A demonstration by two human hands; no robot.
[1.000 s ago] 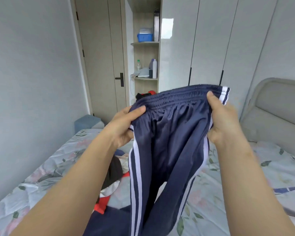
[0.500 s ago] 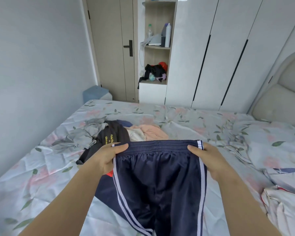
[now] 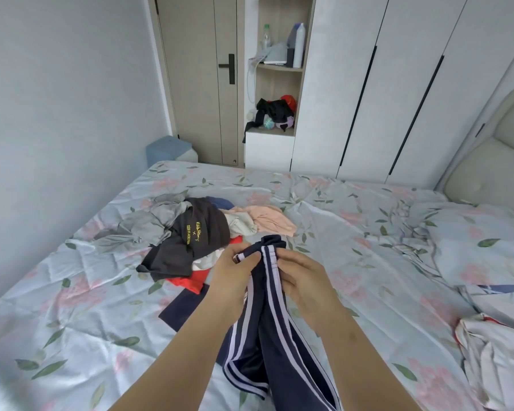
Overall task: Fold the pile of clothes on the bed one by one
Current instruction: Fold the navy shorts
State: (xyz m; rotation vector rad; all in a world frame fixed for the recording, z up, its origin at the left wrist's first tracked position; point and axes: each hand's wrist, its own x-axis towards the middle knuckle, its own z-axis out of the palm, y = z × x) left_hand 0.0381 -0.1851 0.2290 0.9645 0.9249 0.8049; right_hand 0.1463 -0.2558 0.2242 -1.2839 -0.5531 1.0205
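Navy track pants (image 3: 275,345) with white side stripes hang over the bed (image 3: 72,321), their waistband folded in half. My left hand (image 3: 235,274) pinches one end of the waistband. Right beside it, my right hand (image 3: 301,280) grips the other end, so the two striped sides meet. The legs trail down toward me. Behind my hands lies the pile of clothes (image 3: 202,232): a black shirt with yellow print, a grey garment, a peach one, something red and a navy piece.
A pillow (image 3: 475,238) and padded headboard (image 3: 493,161) are at the right. A crumpled white cloth (image 3: 493,357) lies at the bed's right edge. Wardrobe doors (image 3: 368,84), a shelf niche and a door stand beyond the bed. A blue box (image 3: 166,149) sits by the left wall.
My hands lowered the pants from chest height toward the bed, then came together, folding the spread waistband in half.
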